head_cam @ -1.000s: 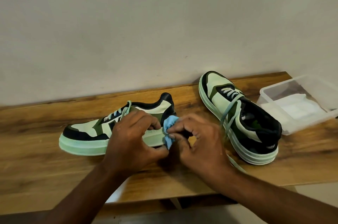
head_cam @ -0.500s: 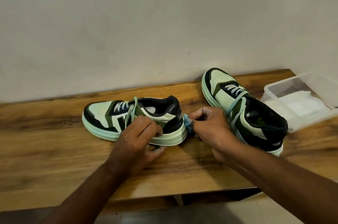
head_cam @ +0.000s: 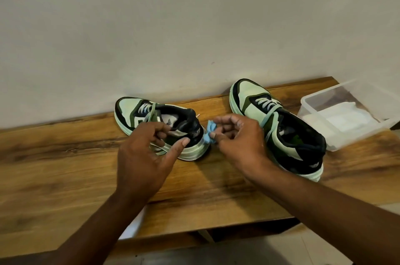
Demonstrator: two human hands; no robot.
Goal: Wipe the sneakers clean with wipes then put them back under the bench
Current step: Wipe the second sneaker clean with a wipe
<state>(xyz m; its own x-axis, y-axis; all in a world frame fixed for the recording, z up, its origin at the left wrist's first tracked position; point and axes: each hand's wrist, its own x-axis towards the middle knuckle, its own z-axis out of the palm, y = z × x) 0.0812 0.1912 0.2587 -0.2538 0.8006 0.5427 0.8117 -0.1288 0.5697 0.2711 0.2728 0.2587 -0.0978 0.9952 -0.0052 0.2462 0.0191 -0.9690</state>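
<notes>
Two mint, green and black sneakers stand on the wooden bench [head_cam: 65,156]. The left sneaker [head_cam: 134,113] points away to the left, its heel toward me. My left hand [head_cam: 145,156] holds its near side by the heel, thumb on the sole edge and fingers curled at the collar. My right hand [head_cam: 240,143] pinches a small crumpled blue wipe [head_cam: 209,132] against the heel of that sneaker. The right sneaker [head_cam: 287,135] lies behind and right of my right hand, toe toward the wall.
A clear plastic box [head_cam: 350,100] holding white wipes sits at the bench's far right end. The pale wall [head_cam: 194,26] runs right behind the bench. Tiled floor [head_cam: 292,247] shows below the bench's front edge.
The left sneaker has turned from side-on to heel toward me and shifted right and back. My right hand with the wipe moved from its side to its heel.
</notes>
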